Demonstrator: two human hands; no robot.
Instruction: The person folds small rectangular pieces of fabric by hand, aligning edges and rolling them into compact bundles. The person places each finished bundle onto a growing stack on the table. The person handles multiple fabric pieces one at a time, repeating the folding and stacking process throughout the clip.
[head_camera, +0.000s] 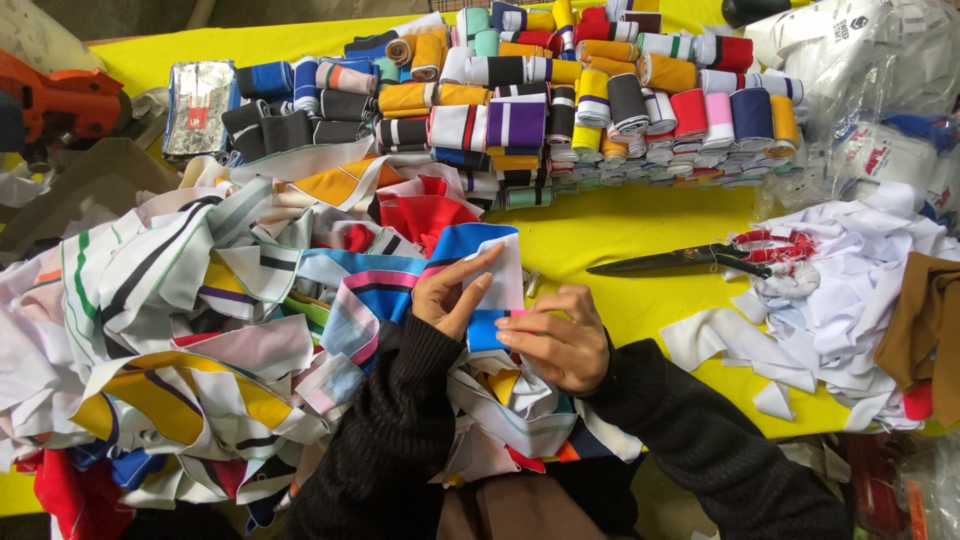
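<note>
We look down on a bright yellow table covered in cloth. At lower centre of the frame, two hands in black knitted sleeves work on one strip of fabric, blue and white with a pink edge. The left hand lies on the strip with its fingers stretched long towards the upper right, the thumb pressed down on the white part. The right hand sits just to its right, fingers curled and pressed together, their tips pinching the blue end of the strip. So the strip runs between the two hands, its blue end under the right fingertips and its white part rising up past the left fingers. Whether the blue end is folded over, we cannot quite tell from this angle.

To the left, filling the whole left half of the frame, lies a loose heap of strips in white, yellow, blue and red, and the held strip seems to trail into it. Along the upper centre stand neat rolls of striped fabric, packed side by side. At right of centre, well apart from the hands, a pair of scissors with red-wrapped handles lies shut on the table, next to a pile of white scraps.
</note>
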